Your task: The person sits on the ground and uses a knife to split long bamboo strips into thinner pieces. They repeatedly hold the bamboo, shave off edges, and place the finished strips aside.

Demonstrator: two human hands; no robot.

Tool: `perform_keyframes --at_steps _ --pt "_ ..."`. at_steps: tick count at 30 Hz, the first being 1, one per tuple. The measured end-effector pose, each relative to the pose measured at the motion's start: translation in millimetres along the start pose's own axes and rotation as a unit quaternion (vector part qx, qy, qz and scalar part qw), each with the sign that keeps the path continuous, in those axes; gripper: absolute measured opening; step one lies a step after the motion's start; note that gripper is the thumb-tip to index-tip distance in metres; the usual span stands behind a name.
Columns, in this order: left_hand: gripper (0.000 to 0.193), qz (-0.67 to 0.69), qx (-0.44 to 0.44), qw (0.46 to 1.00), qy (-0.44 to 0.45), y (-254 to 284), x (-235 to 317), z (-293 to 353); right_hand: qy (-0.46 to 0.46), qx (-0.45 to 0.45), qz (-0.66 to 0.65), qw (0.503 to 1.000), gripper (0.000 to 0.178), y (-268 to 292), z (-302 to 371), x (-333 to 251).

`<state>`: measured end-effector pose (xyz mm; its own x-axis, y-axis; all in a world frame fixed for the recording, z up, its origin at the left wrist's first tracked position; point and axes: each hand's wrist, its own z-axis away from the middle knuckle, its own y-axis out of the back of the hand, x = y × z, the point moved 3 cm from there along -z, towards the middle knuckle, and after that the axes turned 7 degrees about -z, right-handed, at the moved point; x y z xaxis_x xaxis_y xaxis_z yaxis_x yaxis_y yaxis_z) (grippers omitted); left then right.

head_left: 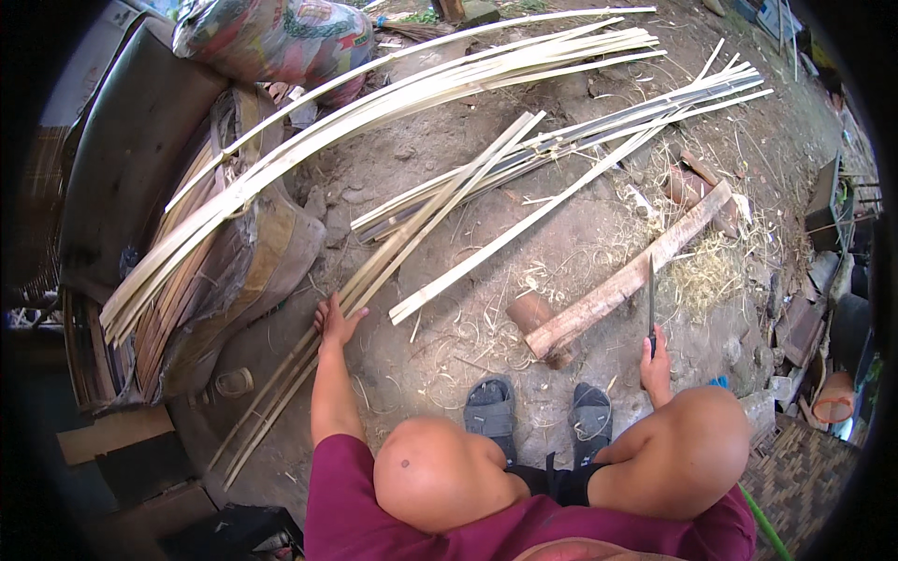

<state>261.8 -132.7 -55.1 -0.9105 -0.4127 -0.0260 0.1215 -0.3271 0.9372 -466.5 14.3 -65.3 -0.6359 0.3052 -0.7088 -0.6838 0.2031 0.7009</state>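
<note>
On the left, my left hand (339, 320) is closed around a few long bamboo strips (426, 220). These lie slantwise, their lower ends reaching down past my forearm. My right hand (658, 363) grips the dark handle of a knife (652, 304), whose narrow blade points away from me. Just beyond it a curved wooden plank (636, 266) rests across short reddish-brown blocks (533, 318). One pale strip (524, 238) lies alone between the plank and the held strips.
Farther off is a bundle of pale and dark strips (571, 150). A larger pile of pale strips (374, 103) leans over worn furniture (271, 252) at left, near a stuffed sack (281, 42). Shavings (706, 276) litter the ground. My sandalled feet (491, 416) are close in front.
</note>
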Motion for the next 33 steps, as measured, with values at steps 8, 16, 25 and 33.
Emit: perform_keyframes --at_steps 8,16,25,33 --pt "0.038 0.059 0.098 0.983 -0.144 -10 8 5 -0.143 0.056 -0.049 0.987 0.049 -27 6 4" --pt "0.045 0.097 -0.069 0.988 -0.102 55 26 17 -0.207 0.019 0.021 0.978 0.053 -33 26 -5" --pt "0.047 0.227 -0.085 0.962 -0.128 256 91 69 -0.236 -0.057 0.161 0.957 0.058 13 -89 -50" --pt "0.040 0.342 -0.070 0.911 -0.219 346 178 144 0.249 0.121 -0.259 0.925 0.038 136 -196 -422"
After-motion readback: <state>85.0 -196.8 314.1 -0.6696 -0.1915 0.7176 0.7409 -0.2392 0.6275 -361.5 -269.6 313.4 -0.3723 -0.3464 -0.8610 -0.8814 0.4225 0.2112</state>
